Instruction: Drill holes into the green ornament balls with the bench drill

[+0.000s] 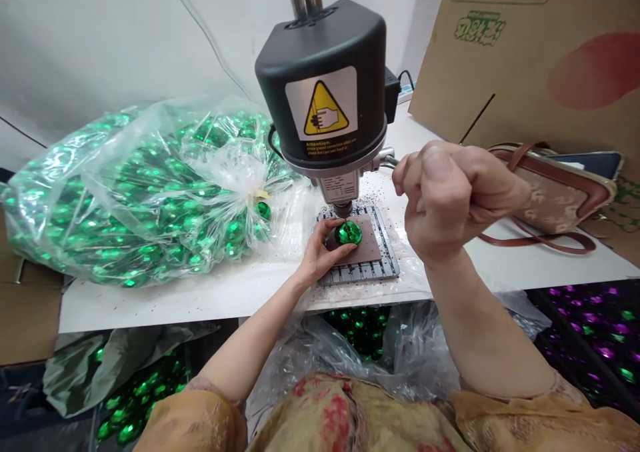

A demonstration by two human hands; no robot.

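A small bench drill press [327,85] with a black head and a yellow warning label stands on the white table [200,292]. Under its bit a shiny green faceted gem [349,233] lies on a brown pad [370,242] over a slotted metal base [385,265]. My left hand [320,255] pinches the green gem with thumb and fingers and holds it in place. My right hand [445,195] is closed in a fist around the press's metal lever [387,161] at the right of the head.
A large clear plastic bag [135,192] full of green gems lies left of the press. A brown handbag [555,192] and a cardboard box [540,52] sit at the right. Below the table, open bags [360,332] hold green gems, and purple ones [595,332] lie at the right.
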